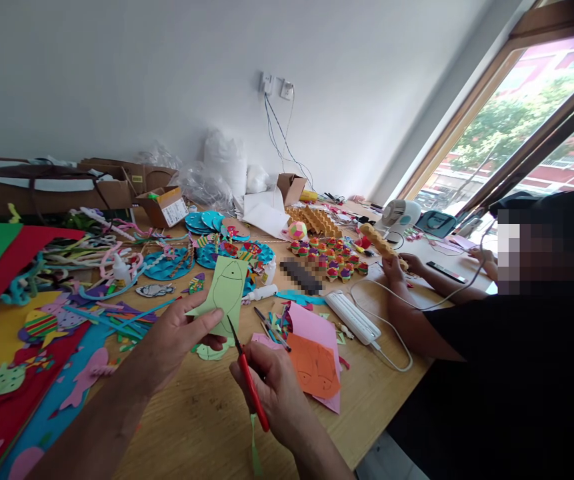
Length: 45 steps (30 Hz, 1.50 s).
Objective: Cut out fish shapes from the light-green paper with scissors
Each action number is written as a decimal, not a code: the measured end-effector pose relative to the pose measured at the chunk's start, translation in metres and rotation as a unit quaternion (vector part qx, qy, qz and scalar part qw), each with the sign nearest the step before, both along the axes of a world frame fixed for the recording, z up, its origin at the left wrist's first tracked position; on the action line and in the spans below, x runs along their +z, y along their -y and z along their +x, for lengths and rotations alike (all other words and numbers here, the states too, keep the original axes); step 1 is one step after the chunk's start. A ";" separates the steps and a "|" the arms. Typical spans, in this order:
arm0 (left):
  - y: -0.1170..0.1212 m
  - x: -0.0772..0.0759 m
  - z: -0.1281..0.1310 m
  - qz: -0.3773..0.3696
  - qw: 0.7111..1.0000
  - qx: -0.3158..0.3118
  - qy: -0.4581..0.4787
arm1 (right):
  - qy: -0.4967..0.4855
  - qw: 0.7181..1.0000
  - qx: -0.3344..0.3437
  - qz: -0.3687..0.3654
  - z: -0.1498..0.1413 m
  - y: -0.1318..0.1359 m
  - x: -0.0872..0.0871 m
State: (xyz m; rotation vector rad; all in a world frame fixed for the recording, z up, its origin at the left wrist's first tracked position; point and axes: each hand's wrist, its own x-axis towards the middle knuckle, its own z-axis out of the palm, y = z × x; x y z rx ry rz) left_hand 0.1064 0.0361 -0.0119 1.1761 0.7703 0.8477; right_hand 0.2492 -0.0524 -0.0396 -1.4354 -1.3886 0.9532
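Observation:
A light green sheet [227, 283] with a fish outline drawn on it is pinched in my left hand [187, 330], its thumb lying across the lower part. My right hand [277, 387] is closed round red-handled scissors [253, 393], whose dark blades point up at the sheet's lower edge. A narrow green strip [255, 450] hangs below the scissors. Beneath my left hand lies another green cut piece [211, 350]. To the right of my right hand, an orange sheet [315, 367] with drawn outlines rests over a pink sheet [311, 320].
Coloured sheets [21, 333] and pipe cleaners [81, 247] spread over the left side. Behind are blue discs [167, 263], a glue bottle [261, 292] and painted egg-carton cups [327, 257]. A white power strip [353, 317] lies right of centre. A co-worker [527, 333] holds an egg-carton strip [379, 241].

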 end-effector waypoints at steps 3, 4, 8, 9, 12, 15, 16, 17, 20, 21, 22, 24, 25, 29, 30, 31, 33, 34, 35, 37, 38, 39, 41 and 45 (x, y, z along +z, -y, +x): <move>0.001 0.001 0.001 0.007 1.000 -0.002 -0.004 | -0.012 1.000 0.001 -0.009 0.000 0.000 0.000; 0.002 0.002 0.001 0.008 1.000 -0.001 -0.003 | -0.019 1.000 0.003 -0.012 0.000 0.000 0.001; 0.004 0.003 0.003 -0.007 1.000 0.019 0.005 | -0.028 1.000 0.005 -0.011 0.000 0.000 0.000; 0.005 0.003 0.003 -0.012 1.000 0.022 0.006 | -0.026 1.000 0.005 -0.008 0.000 0.001 -0.001; 0.005 0.005 0.005 -0.018 1.000 0.024 0.006 | -0.020 1.000 0.006 0.001 0.000 0.001 -0.003; 0.006 0.006 0.006 -0.013 1.000 0.016 0.000 | -0.018 1.000 0.007 0.000 0.001 0.002 -0.006; 0.006 0.006 0.006 -0.010 1.000 0.015 0.000 | -0.017 1.000 0.007 -0.002 0.001 0.002 -0.006; 0.006 0.006 0.006 -0.008 1.000 0.014 -0.001 | -0.017 1.000 0.009 -0.003 0.002 0.002 -0.007; 0.006 0.003 0.004 0.007 1.000 0.009 -0.009 | -0.014 1.000 0.013 0.001 0.003 0.002 -0.008; 0.005 0.002 0.002 0.013 1.000 0.004 -0.013 | -0.011 1.000 0.014 0.003 0.003 0.003 -0.008; 0.004 0.001 0.001 0.020 1.000 -0.005 -0.017 | -0.008 1.000 0.015 0.004 0.004 0.003 -0.008; 0.001 -0.001 -0.001 0.032 0.999 -0.022 -0.022 | 0.001 1.000 0.017 0.003 0.004 0.003 -0.007; -0.001 -0.001 -0.003 0.039 0.999 -0.029 -0.021 | 0.005 1.000 0.019 0.003 0.005 0.003 -0.007; -0.007 0.001 -0.007 0.069 0.997 -0.039 -0.016 | 0.033 0.999 0.022 0.011 0.006 0.004 -0.007; -0.007 0.001 -0.007 0.070 0.997 -0.039 -0.018 | 0.037 0.999 0.023 0.012 0.006 0.004 -0.006; -0.007 0.002 -0.007 0.066 0.997 -0.040 -0.019 | 0.036 0.999 0.026 0.011 0.007 0.004 -0.006; -0.006 0.002 -0.006 0.052 0.998 -0.038 -0.014 | 0.020 0.999 0.034 0.002 0.006 0.004 -0.006; -0.005 0.002 -0.005 0.044 0.998 -0.034 -0.007 | 0.005 0.999 0.036 -0.004 0.006 0.004 -0.007; -0.004 0.002 -0.004 0.037 0.999 -0.029 0.002 | -0.015 0.999 0.038 -0.011 0.005 0.003 -0.008; -0.001 0.002 0.000 0.026 0.999 -0.012 0.017 | -0.066 0.997 0.041 -0.029 0.002 0.002 -0.011; 0.000 0.002 0.002 0.021 0.999 -0.003 0.024 | -0.092 0.994 0.040 -0.037 0.001 0.002 -0.013; 0.001 0.002 0.003 0.017 0.999 0.003 0.031 | -0.116 0.992 0.040 -0.042 -0.001 0.001 -0.016; 0.004 0.001 0.006 0.011 0.999 0.010 0.043 | -0.151 0.987 0.043 -0.039 -0.003 -0.001 -0.020; 0.007 -0.001 0.011 0.008 0.999 0.009 0.051 | -0.180 0.982 0.050 -0.017 -0.005 -0.003 -0.022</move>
